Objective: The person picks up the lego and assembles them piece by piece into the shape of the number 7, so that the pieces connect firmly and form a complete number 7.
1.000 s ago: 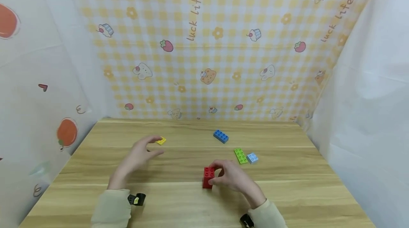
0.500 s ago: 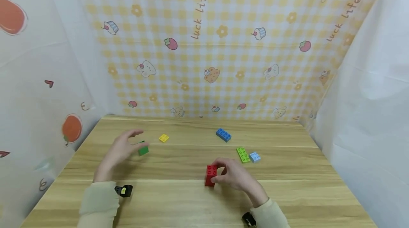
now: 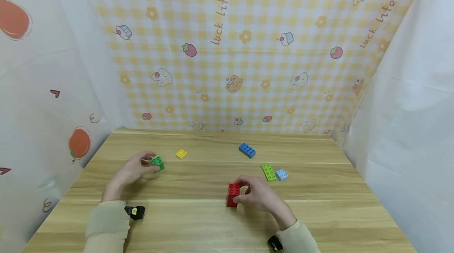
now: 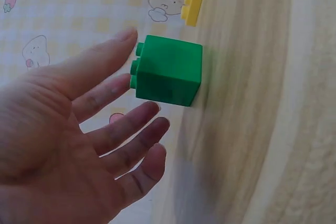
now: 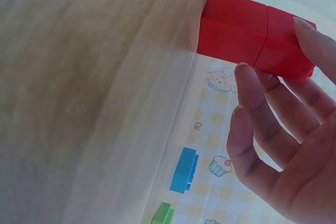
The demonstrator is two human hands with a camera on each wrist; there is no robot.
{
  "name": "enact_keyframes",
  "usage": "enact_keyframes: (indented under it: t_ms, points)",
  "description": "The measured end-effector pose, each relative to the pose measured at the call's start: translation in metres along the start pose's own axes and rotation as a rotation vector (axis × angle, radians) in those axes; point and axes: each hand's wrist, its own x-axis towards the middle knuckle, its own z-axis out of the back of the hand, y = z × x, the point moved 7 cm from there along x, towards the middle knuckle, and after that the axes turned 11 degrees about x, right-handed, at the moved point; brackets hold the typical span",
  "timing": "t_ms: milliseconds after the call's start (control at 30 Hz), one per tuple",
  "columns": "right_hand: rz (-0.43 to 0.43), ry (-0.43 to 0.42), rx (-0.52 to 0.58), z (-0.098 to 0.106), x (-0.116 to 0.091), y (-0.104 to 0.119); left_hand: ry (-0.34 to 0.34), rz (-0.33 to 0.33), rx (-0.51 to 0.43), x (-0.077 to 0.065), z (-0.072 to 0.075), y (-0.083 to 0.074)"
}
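Observation:
A green block [image 3: 157, 163] with studs on top stands on the table at the left. My left hand [image 3: 132, 172] is around it, thumb on the near side and fingers beyond. In the left wrist view the thumb tip is beside the studs of the green block [image 4: 168, 69], and the other fingers are spread loosely. My right hand [image 3: 258, 193] holds a red stack [image 3: 232, 196] upright at the table's middle. The right wrist view shows the red stack [image 5: 233, 27] as two red blocks joined end on, with my thumb over the studded one.
Beyond the green block lies a small flat yellow brick [image 3: 181, 153]. Farther back is a blue brick [image 3: 247, 150]. Right of my right hand are a lime green flat brick [image 3: 268, 172] and a light blue brick [image 3: 281, 174]. A patterned cloth [image 3: 227, 56] hangs behind the table.
My left hand has moved left, away from beside the yellow brick, and come down around the green block, with its fingers lower now. The right hand and red stack have stayed in place.

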Motion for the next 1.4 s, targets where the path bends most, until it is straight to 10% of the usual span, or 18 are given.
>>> enact_keyframes:
  t_ms: [833,1400]
  points:
    - [-0.008,-0.001,0.004,0.001,0.001,0.0,-0.05,0.044,-0.049,0.005,-0.007,0.005]
    - [-0.009,-0.011,-0.017,0.001,0.002,-0.003,-0.04,-0.059,-0.013,0.01,-0.012,-0.046]
